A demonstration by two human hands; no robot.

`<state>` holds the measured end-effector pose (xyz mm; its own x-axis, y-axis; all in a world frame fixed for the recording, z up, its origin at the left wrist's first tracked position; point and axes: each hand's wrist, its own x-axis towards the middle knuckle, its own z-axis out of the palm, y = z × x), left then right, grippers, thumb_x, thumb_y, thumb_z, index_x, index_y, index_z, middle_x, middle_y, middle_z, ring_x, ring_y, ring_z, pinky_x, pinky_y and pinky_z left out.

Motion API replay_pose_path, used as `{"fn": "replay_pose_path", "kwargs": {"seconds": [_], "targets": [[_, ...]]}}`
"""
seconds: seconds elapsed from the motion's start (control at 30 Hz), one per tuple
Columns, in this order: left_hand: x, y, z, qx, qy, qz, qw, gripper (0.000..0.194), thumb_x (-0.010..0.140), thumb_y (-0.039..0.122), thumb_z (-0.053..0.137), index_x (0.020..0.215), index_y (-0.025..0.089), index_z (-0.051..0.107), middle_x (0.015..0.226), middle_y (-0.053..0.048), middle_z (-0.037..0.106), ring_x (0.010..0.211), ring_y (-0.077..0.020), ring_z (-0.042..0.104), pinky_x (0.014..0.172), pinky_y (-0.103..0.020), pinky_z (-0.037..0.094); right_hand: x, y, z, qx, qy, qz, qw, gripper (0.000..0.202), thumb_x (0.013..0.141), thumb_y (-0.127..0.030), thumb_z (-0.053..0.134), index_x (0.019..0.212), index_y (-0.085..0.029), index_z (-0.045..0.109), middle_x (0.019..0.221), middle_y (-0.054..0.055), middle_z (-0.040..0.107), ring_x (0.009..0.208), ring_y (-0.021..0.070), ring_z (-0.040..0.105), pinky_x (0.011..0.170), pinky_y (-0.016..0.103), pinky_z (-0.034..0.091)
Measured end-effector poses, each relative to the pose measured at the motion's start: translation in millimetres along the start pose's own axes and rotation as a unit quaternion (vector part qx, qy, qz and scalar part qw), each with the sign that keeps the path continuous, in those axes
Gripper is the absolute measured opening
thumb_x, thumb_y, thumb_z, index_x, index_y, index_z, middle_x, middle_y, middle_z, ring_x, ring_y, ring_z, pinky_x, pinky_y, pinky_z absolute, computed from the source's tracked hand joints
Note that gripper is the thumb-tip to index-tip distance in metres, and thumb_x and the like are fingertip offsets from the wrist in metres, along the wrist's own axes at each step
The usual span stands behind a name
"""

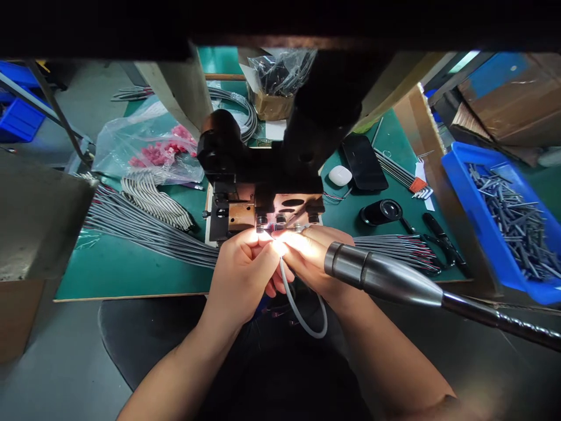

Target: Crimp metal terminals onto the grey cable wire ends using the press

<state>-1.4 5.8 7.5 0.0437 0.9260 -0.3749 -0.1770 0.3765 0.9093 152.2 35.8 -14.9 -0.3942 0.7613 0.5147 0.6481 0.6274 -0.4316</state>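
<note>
My left hand (242,272) is closed, thumb and fingers pinching the end of a grey cable (293,304) under a bright light. Beside it, my right hand (313,251) is closed as well, its fingertips meeting the left ones at the same cable end. The cable loops down below both hands and back up behind the right one. Just beyond the fingertips stands a dark bench press (280,202) with a brass-coloured block (241,216) on its left. Glare hides the exact tip of the cable and any wires there.
A metal gooseneck lamp (385,273) crosses in front of my right wrist. Grey cables (149,225) lie bundled at left, near a plastic bag with pink parts (164,149). At right are a phone (364,162), a black cylinder (380,212) and a blue bin (486,234) of grey pieces.
</note>
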Motion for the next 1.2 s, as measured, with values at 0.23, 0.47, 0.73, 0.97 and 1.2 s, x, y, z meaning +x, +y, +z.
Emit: {"fn": "replay_pose_path", "kwargs": {"seconds": [0.23, 0.47, 0.73, 0.97, 1.2], "targets": [[-0.7, -1.0, -0.3, -0.005, -0.002, 0.003, 1.0, 0.02, 0.087, 0.021, 0.056, 0.067, 0.019, 0.06, 0.053, 0.003, 0.066, 0.039, -0.0088, 0.058, 0.035, -0.016, 0.039, -0.6, -1.4, 0.5, 0.03, -0.017, 0.02, 0.999, 0.019, 0.096, -0.029, 0.065, 0.081, -0.021, 0.073, 0.062, -0.001, 0.065, 0.055, 0.0131, 0.056, 0.06, 0.029, 0.046], [-2.0, -3.0, -2.3, -0.014, -0.012, 0.0, 1.0, 0.021, 0.089, 0.021, 0.056, 0.068, 0.018, 0.059, 0.057, 0.002, 0.068, 0.041, -0.0086, 0.059, 0.036, -0.015, 0.041, -0.5, 0.5, -2.1, 0.041, -0.028, 0.007, 0.999, 0.017, 0.096, -0.026, 0.065, 0.084, -0.02, 0.075, 0.063, -0.001, 0.066, 0.055, 0.0129, 0.056, 0.06, 0.029, 0.044], [-1.0, -3.1, -2.4, -0.015, -0.004, -0.001, 1.0, 0.018, 0.088, 0.019, 0.056, 0.071, 0.019, 0.061, 0.055, 0.004, 0.067, 0.041, -0.0086, 0.059, 0.037, -0.014, 0.041, -2.5, -1.6, 0.2, -0.007, 0.004, -0.009, 1.0, 0.016, 0.097, -0.026, 0.065, 0.086, -0.022, 0.076, 0.061, -0.002, 0.062, 0.056, 0.013, 0.054, 0.06, 0.028, 0.04], [-0.2, -4.7, -2.8, -0.022, 0.01, 0.002, 1.0, 0.017, 0.084, 0.016, 0.055, 0.067, 0.019, 0.06, 0.052, 0.004, 0.066, 0.039, -0.0082, 0.057, 0.036, -0.014, 0.041, -5.6, -1.3, -1.7, -0.044, -0.002, -0.032, 0.999, 0.017, 0.098, -0.027, 0.062, 0.089, -0.022, 0.075, 0.058, -0.004, 0.056, 0.053, 0.0116, 0.051, 0.057, 0.028, 0.039], [0.7, -6.4, -2.9, -0.027, 0.014, 0.006, 1.0, 0.016, 0.082, 0.016, 0.054, 0.067, 0.018, 0.06, 0.052, 0.003, 0.066, 0.038, -0.0081, 0.056, 0.035, -0.014, 0.039, -8.2, -1.8, -8.3, -0.061, -0.053, -0.042, 0.996, 0.017, 0.098, -0.022, 0.058, 0.102, -0.019, 0.074, 0.06, -0.003, 0.055, 0.057, 0.0132, 0.053, 0.06, 0.029, 0.041]]}}
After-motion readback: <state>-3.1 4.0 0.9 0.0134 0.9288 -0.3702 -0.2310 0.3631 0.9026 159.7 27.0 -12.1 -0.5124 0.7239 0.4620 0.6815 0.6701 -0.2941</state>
